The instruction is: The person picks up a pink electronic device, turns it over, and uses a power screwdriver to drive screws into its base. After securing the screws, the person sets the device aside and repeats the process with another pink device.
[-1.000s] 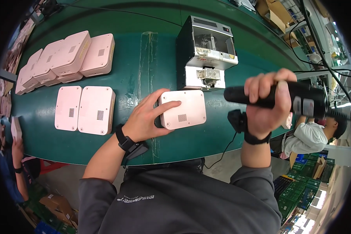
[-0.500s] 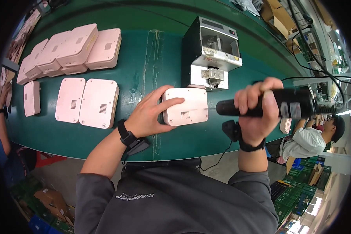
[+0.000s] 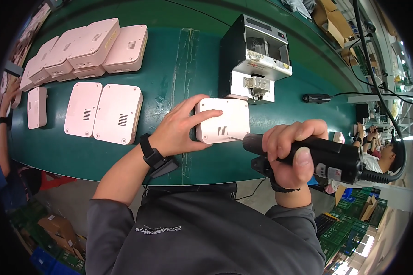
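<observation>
A black electric screwdriver (image 3: 316,156) is gripped firmly in the right hand (image 3: 291,153), fingers wrapped around its barrel, and its thin bit is laid against the lower right corner of a pale pink plastic casing (image 3: 222,120). The casing is pinned flat on the green conveyor belt (image 3: 192,59) by the left hand (image 3: 179,130), whose fingers are spread over the casing's left edge and top. The step in hand is judged to be the driving of a screw into that corner; whether a screw already sits on the bit cannot be told. The next move calls for the bit to be kept square to the hole and the casing to be held from turning. Just behind the casing a grey screw feeder box (image 3: 257,57) is set, and to the left more pink casings (image 3: 103,112) are laid flat, with others stacked (image 3: 87,48) beyond them.
</observation>
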### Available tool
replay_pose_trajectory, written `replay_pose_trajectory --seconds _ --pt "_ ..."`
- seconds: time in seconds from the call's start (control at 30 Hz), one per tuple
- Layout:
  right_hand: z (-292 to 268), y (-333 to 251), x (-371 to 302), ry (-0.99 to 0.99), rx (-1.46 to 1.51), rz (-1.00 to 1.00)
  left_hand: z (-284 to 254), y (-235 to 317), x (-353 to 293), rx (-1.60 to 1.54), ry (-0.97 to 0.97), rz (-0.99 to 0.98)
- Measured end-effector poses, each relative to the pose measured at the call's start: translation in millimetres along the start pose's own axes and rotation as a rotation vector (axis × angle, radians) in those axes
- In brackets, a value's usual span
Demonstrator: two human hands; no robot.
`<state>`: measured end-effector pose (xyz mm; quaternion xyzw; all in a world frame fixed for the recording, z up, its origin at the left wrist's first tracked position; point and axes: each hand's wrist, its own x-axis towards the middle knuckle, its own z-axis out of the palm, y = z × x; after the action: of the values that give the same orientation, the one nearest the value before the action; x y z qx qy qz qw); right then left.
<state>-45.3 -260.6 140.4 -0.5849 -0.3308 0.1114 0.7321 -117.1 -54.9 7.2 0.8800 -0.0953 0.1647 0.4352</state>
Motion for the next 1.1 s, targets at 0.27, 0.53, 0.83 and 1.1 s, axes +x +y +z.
replay_pose_trajectory --seconds 0.27,0.53,0.83,1.1 --pt "10 7 -8 0.012 -0.043 0.074 0 -1 -2 0.020 0.015 -0.005" --pt "9 7 3 -0.024 -0.009 0.042 -3 0 0 0.032 -0.002 0.002" --pt "-30 11 84 0.219 -0.044 -0.268 -2 1 0 0.031 -0.009 -0.014" --pt "-23 19 64 0.146 0.043 -0.090 -4 -3 -5 0.020 -0.011 -0.018"
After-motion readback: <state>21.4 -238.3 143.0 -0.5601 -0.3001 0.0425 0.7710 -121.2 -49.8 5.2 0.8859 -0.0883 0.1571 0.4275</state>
